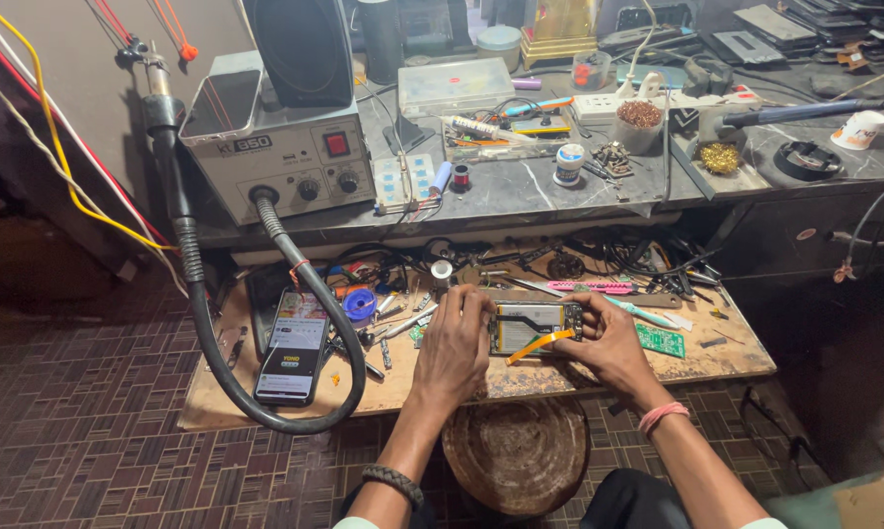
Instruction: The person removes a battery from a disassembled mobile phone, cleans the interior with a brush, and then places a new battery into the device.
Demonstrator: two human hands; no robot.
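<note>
An opened smartphone (527, 326) with its back off lies on the low wooden board (716, 358), its insides and an orange flex strip (540, 343) showing. My left hand (452, 348) grips the phone's left end, fingers curled over the edge. At the phone's right end my right hand (609, 343) holds it, fingertips touching near the flex strip. Both wrists wear bands.
A second phone (293, 348) with a lit screen lies at the board's left. A hot-air station (280, 147) stands on the grey shelf, its black hose (207, 343) looping over the board. Tweezers, a green circuit board (661, 340), a pink tool (589, 287) and a solder spool (360, 304) lie around.
</note>
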